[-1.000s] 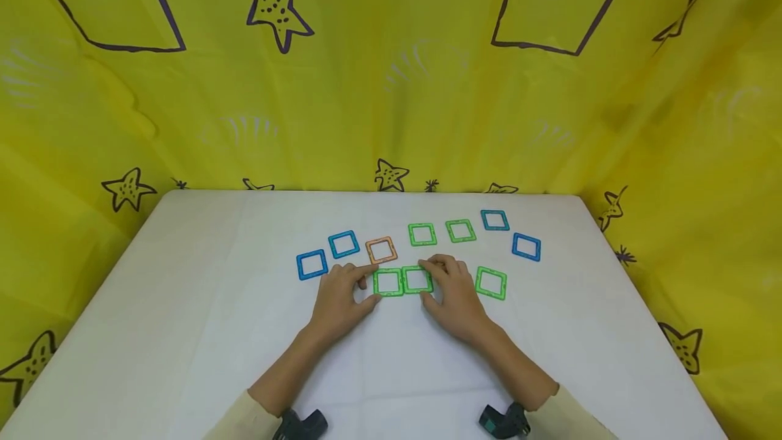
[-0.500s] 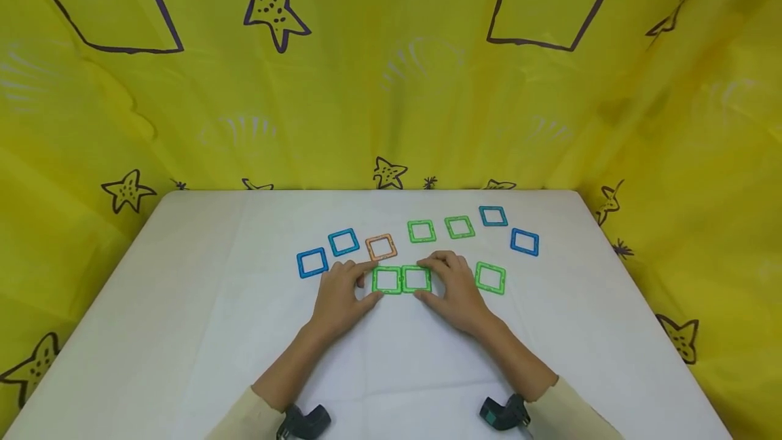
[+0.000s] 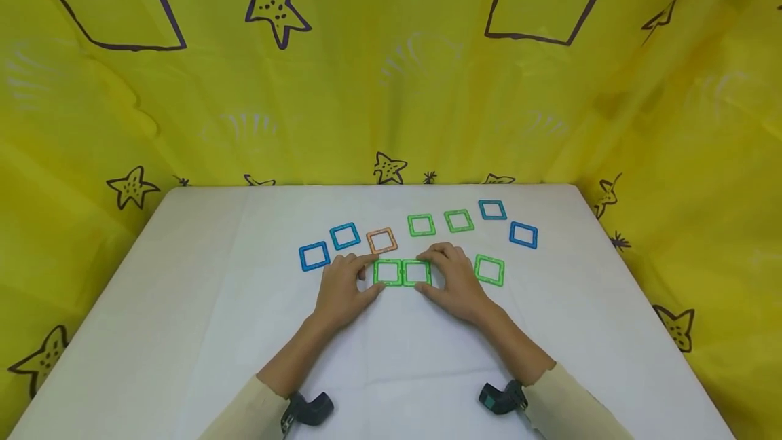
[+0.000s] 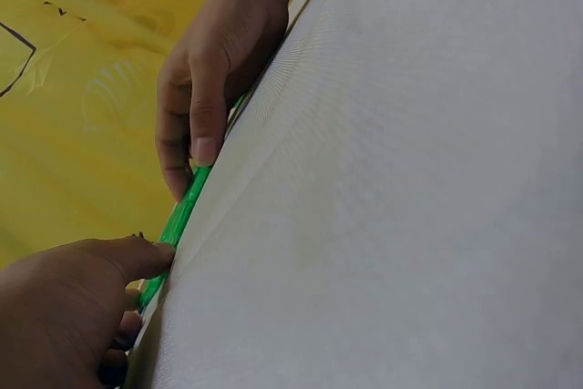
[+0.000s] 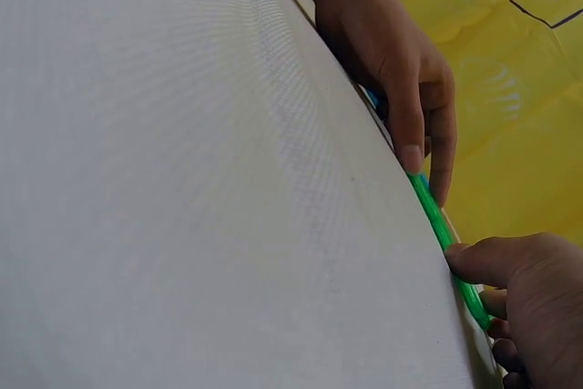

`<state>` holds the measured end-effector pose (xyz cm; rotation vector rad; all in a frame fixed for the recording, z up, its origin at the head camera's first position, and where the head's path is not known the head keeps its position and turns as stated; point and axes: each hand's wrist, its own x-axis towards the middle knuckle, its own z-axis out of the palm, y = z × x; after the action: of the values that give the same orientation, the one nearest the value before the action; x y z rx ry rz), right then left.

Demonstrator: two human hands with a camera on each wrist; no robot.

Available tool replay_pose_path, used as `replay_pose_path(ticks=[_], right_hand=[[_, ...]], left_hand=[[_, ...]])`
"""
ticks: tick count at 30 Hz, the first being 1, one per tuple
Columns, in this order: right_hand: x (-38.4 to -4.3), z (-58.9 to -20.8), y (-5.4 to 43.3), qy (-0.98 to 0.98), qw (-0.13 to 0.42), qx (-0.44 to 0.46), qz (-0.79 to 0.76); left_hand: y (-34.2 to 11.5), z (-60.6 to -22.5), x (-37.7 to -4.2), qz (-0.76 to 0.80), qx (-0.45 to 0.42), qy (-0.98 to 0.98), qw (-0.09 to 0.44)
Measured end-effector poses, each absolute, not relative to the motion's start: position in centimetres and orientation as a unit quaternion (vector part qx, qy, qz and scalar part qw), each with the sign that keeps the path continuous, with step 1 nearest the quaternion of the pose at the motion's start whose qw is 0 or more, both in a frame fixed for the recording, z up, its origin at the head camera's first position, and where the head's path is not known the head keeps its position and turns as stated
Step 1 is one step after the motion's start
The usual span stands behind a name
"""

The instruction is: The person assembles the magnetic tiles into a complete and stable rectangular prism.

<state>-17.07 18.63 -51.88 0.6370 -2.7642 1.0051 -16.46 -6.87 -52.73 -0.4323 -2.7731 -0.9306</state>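
Note:
Two green square magnetic tiles, open frames lying flat, sit edge to edge at mid-table in the head view. My left hand [image 3: 343, 288] pinches the left green tile [image 3: 394, 284] between thumb and index finger, at its near and far edges. The right green tile [image 3: 409, 284] is held the same way by my right hand [image 3: 457, 285]. Both wrist views show the tiles edge-on as a thin green strip [image 4: 187, 211], with the thumbs on its near side. Fingertips hide parts of the tiles' outer corners.
Beyond the hands lie an orange tile [image 3: 379, 231], two blue tiles on the left, the nearer one [image 3: 312, 246] close to my left knuckles, and two green tiles [image 3: 421, 216]. Two more blue tiles [image 3: 523, 246] lie far right. Another green tile [image 3: 489, 282] is beside my right hand.
Both thumbs have slid slightly inward along the near edges of the two green tiles. The tiles stay joined, and the head view has shifted a little.

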Motion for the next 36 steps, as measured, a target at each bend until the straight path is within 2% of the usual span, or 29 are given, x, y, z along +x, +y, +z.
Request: replay_pose_path(ticks=[27, 36], right_hand=[[-16.92, -51.82, 18.57, -0.918, 0.062, 0.196, 0.339], [-16.53, -52.10, 18.48, -0.918, 0.064, 0.191, 0.342]], left_hand=[[-6.79, -52.28, -16.16, -0.331, -0.151, -0.925, 0.112], [-7.02, -52.33, -15.78, -0.372, -0.127, -0.914, 0.094]])
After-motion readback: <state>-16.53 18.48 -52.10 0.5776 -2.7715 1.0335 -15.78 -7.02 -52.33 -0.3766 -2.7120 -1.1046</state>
